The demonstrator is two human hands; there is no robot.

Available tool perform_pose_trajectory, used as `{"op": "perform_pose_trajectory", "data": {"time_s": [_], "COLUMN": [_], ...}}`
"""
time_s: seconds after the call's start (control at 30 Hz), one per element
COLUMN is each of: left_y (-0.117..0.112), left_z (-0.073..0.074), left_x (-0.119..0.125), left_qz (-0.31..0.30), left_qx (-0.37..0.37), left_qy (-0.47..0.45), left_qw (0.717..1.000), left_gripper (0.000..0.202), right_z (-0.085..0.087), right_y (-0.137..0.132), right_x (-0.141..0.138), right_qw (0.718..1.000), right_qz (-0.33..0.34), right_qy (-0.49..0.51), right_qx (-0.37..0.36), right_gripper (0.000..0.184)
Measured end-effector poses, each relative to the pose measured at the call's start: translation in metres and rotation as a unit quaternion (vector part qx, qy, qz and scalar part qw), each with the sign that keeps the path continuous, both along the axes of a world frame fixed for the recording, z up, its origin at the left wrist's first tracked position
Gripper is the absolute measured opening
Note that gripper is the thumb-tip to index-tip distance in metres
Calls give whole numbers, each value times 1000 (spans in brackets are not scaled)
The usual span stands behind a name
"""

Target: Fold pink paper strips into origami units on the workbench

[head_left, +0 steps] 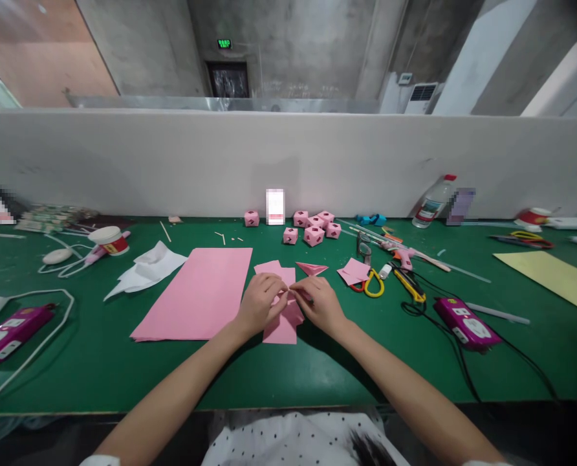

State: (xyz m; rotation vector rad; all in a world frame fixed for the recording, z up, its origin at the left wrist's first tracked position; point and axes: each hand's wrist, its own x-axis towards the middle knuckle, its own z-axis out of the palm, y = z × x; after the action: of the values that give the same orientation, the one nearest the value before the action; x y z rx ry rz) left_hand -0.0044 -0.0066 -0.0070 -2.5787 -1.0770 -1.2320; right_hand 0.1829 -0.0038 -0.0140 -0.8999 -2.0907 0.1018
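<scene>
My left hand (265, 303) and my right hand (321, 303) meet at the fingertips, both in a pinch. Between them is a small piece of pink paper (289, 290), mostly hidden by the fingers. Beneath the hands lie cut pink paper pieces (279, 332), overlapping on the green table. A folded pink paper piece (312, 268) rests just beyond my right hand. Left of my left hand is a stack of large pink sheets (201, 291). Several pink paper cubes (314, 235) with dark openings stand farther back.
To the right are small pink squares (354, 272), yellow-handled scissors (374, 283), a yellow utility knife (409, 285), a pink glue gun (405, 258) and a purple power strip (466, 323) with cords. Crumpled white paper (147, 268) and a paper cup (108, 240) lie left. A low partition (172, 162) stands behind.
</scene>
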Motion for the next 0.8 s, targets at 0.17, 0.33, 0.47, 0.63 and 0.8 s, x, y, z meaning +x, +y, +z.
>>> {"op": "perform_pose_trajectory", "data": {"time_s": [0.17,0.33,0.47,0.63,0.8], "left_y": [2,5,11,17,11], "left_z": [-2,-3,-4,-5,-5], "left_x": [0,0,-8,-16,-6], "left_qz": [24,52,81,104,46], "left_qx": [-13,-28,-23,-31,-28], "left_qy": [-17,-27,-30,-25,-7], "left_qw": [999,998,996,994,999], "left_gripper": [7,6,7,9,15], "right_z": [1,5,12,9,-1], "right_y": [1,7,12,16,14], "right_x": [2,7,18,24,13], "right_qw": [1000,999,998,998,1000], "right_qz": [12,-14,-50,-63,-22], "right_qy": [-15,-29,-2,14,-18], "right_qx": [2,28,26,5,14], "right_gripper": [16,18,20,16,14]}}
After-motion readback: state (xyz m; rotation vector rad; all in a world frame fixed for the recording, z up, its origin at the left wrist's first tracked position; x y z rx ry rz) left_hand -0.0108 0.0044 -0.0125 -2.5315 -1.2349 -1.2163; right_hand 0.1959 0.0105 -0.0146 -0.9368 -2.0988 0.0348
